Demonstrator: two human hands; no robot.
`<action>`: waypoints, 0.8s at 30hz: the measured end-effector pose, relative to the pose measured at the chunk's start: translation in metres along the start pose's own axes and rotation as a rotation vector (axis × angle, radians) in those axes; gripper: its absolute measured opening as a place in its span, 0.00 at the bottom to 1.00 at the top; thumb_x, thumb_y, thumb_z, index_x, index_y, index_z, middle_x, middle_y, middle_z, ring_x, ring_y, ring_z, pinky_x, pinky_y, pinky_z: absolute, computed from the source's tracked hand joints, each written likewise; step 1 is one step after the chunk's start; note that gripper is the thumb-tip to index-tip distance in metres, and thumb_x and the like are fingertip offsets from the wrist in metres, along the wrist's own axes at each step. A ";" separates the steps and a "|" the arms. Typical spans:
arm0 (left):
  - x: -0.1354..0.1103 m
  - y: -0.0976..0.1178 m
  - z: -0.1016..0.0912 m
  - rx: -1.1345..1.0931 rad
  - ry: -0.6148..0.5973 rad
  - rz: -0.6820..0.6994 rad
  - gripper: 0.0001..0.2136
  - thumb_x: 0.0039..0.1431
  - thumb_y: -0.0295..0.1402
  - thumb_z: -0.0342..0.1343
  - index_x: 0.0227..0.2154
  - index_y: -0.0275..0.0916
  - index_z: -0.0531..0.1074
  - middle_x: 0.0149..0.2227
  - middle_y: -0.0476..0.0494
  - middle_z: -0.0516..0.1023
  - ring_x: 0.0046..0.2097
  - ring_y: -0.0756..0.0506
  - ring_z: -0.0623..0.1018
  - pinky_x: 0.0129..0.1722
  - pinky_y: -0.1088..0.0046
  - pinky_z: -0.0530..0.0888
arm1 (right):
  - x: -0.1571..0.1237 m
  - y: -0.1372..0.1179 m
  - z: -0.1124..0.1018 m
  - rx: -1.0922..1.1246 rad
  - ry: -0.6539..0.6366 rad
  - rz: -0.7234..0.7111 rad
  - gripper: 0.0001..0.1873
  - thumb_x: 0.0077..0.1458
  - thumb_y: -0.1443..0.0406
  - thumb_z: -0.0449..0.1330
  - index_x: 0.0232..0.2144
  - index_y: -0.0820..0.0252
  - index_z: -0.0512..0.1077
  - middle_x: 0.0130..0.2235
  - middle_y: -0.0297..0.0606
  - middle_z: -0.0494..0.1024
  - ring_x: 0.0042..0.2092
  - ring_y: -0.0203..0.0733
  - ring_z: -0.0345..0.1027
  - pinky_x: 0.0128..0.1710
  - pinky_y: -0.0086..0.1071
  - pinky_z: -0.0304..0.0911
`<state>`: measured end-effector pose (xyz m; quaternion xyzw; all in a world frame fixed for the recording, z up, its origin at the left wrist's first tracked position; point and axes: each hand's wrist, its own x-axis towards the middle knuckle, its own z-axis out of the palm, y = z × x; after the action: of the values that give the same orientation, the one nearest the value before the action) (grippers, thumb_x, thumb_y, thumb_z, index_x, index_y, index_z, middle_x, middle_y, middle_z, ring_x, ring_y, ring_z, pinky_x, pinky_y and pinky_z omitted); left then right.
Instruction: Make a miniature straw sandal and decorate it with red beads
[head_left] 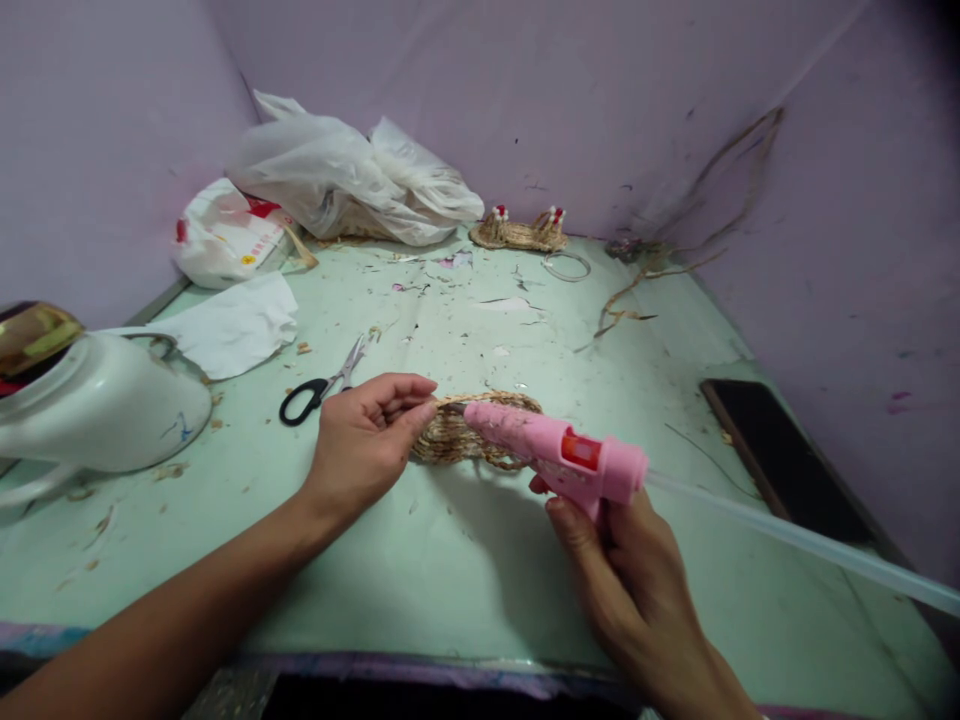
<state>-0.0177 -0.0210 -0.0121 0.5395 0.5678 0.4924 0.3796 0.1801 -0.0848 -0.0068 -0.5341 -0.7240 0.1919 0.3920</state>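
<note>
My right hand (630, 570) is wrapped round the handle of a pink hot glue gun (525, 430), and a long clear glue stick (795, 545) runs out of its back end. The gun's nozzle points left, at the upper edge of a coiled, braided straw piece (450, 440) on the table. With thumb and fingers pinched, my left hand (367, 430) holds the straw cord at that edge, close to the nozzle tip. The gun covers part of the straw piece. Black-handled scissors (319, 390) lie partly open just left of my left hand.
A white pitcher (135, 400) stands at the left, near a paper sheet (236, 325). Plastic bags (352, 180) lie at the back. A finished-looking straw piece with beads (519, 235) and a ring (567, 266) sit by the wall. A dark phone (780, 455) and straw strands (637, 280) are right.
</note>
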 end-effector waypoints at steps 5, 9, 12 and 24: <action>0.000 0.001 0.000 0.070 0.016 0.088 0.01 0.46 0.27 0.59 0.23 0.36 0.74 0.24 0.49 0.76 0.26 0.52 0.73 0.25 0.79 0.70 | -0.003 0.002 -0.002 -0.021 0.006 0.004 0.06 0.58 0.67 0.51 0.38 0.55 0.65 0.26 0.31 0.71 0.24 0.36 0.63 0.24 0.28 0.59; 0.000 -0.001 0.000 0.097 0.014 0.157 0.01 0.46 0.26 0.58 0.23 0.38 0.74 0.26 0.49 0.76 0.27 0.51 0.72 0.25 0.77 0.69 | -0.005 0.003 -0.003 -0.061 0.000 0.020 0.07 0.59 0.67 0.51 0.39 0.54 0.66 0.24 0.30 0.71 0.23 0.36 0.64 0.21 0.27 0.55; 0.000 -0.001 0.000 0.103 0.020 0.142 0.01 0.46 0.26 0.58 0.23 0.38 0.74 0.25 0.50 0.75 0.26 0.51 0.71 0.25 0.77 0.68 | -0.004 0.002 -0.002 -0.058 0.005 0.017 0.05 0.59 0.67 0.50 0.38 0.56 0.66 0.25 0.31 0.73 0.23 0.36 0.64 0.21 0.28 0.56; -0.003 -0.001 0.000 0.123 0.016 0.177 0.02 0.48 0.27 0.57 0.23 0.38 0.73 0.25 0.49 0.75 0.26 0.51 0.72 0.25 0.76 0.68 | -0.011 0.003 -0.011 -0.090 0.022 0.082 0.04 0.58 0.66 0.52 0.31 0.57 0.64 0.19 0.26 0.62 0.19 0.33 0.53 0.18 0.28 0.51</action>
<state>-0.0177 -0.0235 -0.0133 0.6057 0.5500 0.4927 0.2963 0.1919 -0.0949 -0.0061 -0.5824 -0.7052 0.1688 0.3674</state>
